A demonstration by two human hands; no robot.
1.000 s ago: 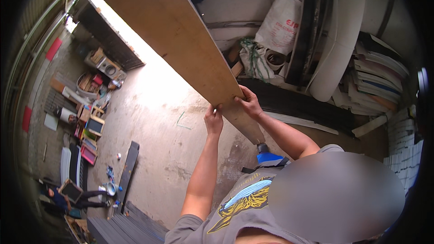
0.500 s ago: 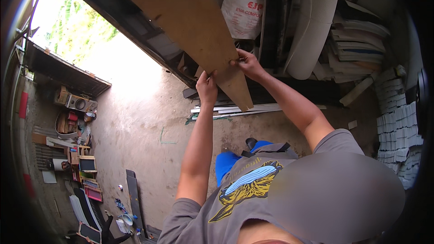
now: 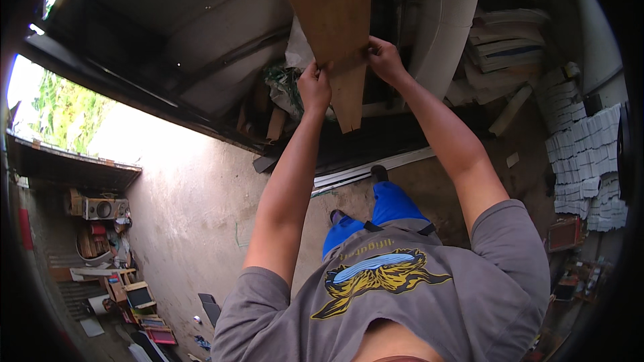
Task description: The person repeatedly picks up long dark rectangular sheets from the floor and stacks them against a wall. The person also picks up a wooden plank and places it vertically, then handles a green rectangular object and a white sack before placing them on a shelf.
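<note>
Overhead, two hands, left (image 3: 314, 87) and right (image 3: 384, 59), on one wooden board (image 3: 332, 13)

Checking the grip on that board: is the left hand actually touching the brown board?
Touching. The head view shows the left hand with fingers curled over the brown board at its left edge, no gap.

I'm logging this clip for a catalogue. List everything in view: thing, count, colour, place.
wooden board: one, brown, long, overhead at top centre, held at its near end
white curved panel: one, leaning right of the board
stacked sheets: one pile, pale, upper right
white ribbed stacks: several, right edge
speaker box: one, grey, left on a shelf
small clutter: many pieces, mixed colours, lower left
concrete floor: pale, centre left
grey shirt: one, yellow and blue print, bottom
blue trousers: one pair, centre
left hand: grip on the board's left edge
right hand: grip on the board's right edge
</note>
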